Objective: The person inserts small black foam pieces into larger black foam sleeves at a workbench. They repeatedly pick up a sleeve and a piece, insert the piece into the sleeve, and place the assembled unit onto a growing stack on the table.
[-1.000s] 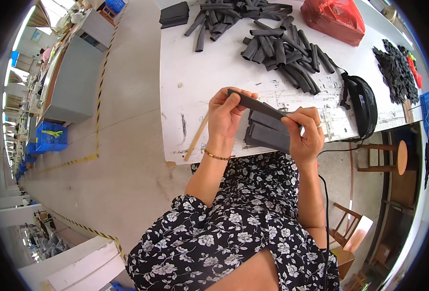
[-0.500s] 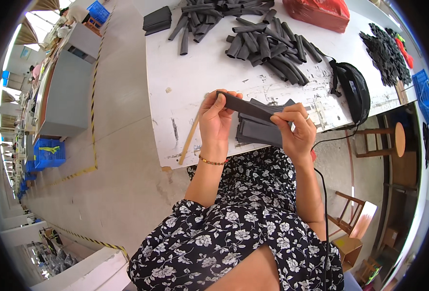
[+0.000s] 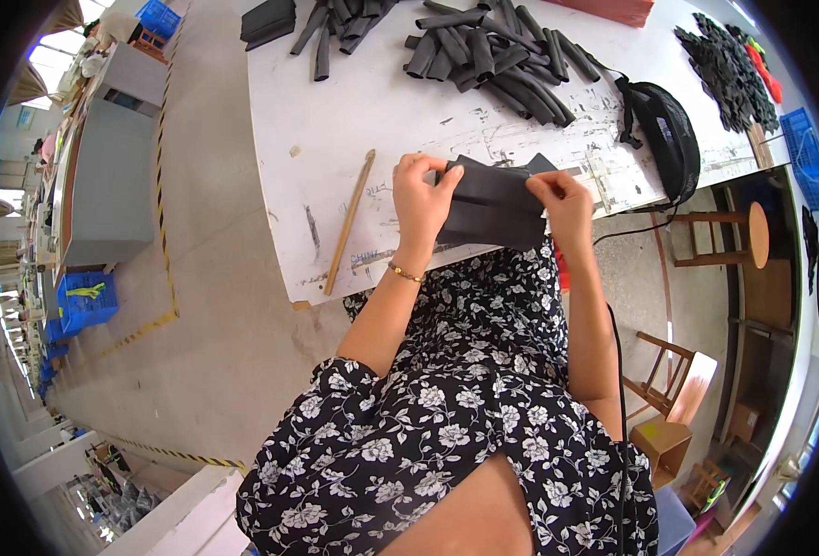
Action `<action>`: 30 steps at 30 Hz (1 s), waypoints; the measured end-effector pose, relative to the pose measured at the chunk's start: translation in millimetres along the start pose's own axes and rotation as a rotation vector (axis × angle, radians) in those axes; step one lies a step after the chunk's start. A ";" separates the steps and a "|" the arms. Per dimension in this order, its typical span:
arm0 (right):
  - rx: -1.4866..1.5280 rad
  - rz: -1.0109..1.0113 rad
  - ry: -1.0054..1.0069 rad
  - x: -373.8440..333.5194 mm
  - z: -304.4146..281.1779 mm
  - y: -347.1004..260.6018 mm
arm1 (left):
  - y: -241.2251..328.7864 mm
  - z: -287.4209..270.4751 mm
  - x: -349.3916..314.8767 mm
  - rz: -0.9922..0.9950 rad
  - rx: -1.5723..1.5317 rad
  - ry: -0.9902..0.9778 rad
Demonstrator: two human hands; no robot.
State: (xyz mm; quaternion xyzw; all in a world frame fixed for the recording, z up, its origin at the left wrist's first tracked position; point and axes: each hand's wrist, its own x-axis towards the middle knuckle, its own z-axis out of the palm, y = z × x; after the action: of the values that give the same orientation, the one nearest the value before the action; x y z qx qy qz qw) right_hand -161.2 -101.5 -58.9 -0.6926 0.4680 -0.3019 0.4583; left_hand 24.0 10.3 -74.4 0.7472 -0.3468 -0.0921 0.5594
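Observation:
My left hand (image 3: 422, 199) pinches the left end of a black fabric piece (image 3: 488, 185) between thumb and fingers. At its right end, my right hand (image 3: 565, 206) pinches the upper corner. The piece is stretched between both hands, low over a stack of flat black fabric pieces (image 3: 493, 232) at the table's near edge. Held piece and stack share one colour, so where one ends is hard to tell. A thin wooden stick (image 3: 350, 222) lies left of my left hand.
Black fabric tubes (image 3: 484, 56) lie heaped on the white table (image 3: 284, 120), with flat black pieces (image 3: 268, 23) at its far left corner. A black bag (image 3: 664, 139) and a dark pile (image 3: 726, 74) are to the right. Stools (image 3: 759, 236) and a blue crate (image 3: 85, 301) stand beyond.
The black piece was a narrow strip held up above the stack; now it is lower, over the stack, and looks broader. The view has shifted, and the wooden stick shows in full.

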 end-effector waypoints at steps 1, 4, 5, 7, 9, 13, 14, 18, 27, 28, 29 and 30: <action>-0.274 -0.184 0.051 -4.2 -0.2 4.0 | -12.5 2.6 -2.9 0.104 0.138 0.039; -0.374 -0.200 0.204 -3.5 -15.8 22.4 | -23.9 1.4 5.1 0.144 0.208 0.098; -0.476 -0.238 0.244 -1.2 -27.1 30.1 | -15.9 -1.7 15.0 0.132 0.162 0.066; -0.669 -0.317 0.242 4.3 -37.8 59.1 | -2.0 2.9 42.2 0.166 0.094 -0.013; -0.744 -0.333 0.104 7.4 -33.6 57.5 | 6.0 15.6 73.2 0.140 -0.019 -0.004; -0.969 -0.346 -0.008 5.7 -20.7 65.8 | 7.9 51.5 138.3 0.148 -0.176 0.028; -1.002 -0.367 -0.013 5.6 -17.7 72.3 | 7.4 66.2 154.7 0.074 -0.149 0.028; -1.095 -0.360 -0.040 5.6 -13.6 69.5 | -1.1 122.4 199.3 -0.052 0.033 0.061; 0.050 -0.089 0.265 15.7 -48.8 -9.6 | -25.5 111.4 183.4 -0.456 -0.667 -0.223; 0.062 -0.103 0.234 12.9 -43.4 -21.2 | -7.4 98.1 169.3 -0.499 -0.822 -0.230; 0.074 -0.118 0.195 9.4 -37.4 -29.2 | 3.6 85.2 155.4 -0.479 -0.882 -0.245; -0.074 -0.217 0.140 5.8 -32.1 -32.4 | 9.9 74.7 142.7 -0.458 -0.941 -0.257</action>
State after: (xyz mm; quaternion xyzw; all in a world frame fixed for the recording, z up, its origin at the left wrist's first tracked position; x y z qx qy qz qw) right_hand -174.1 -113.6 -16.5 -0.7328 0.4319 -0.3800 0.3634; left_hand 86.6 -137.3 -56.4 0.4549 -0.1619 -0.4477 0.7526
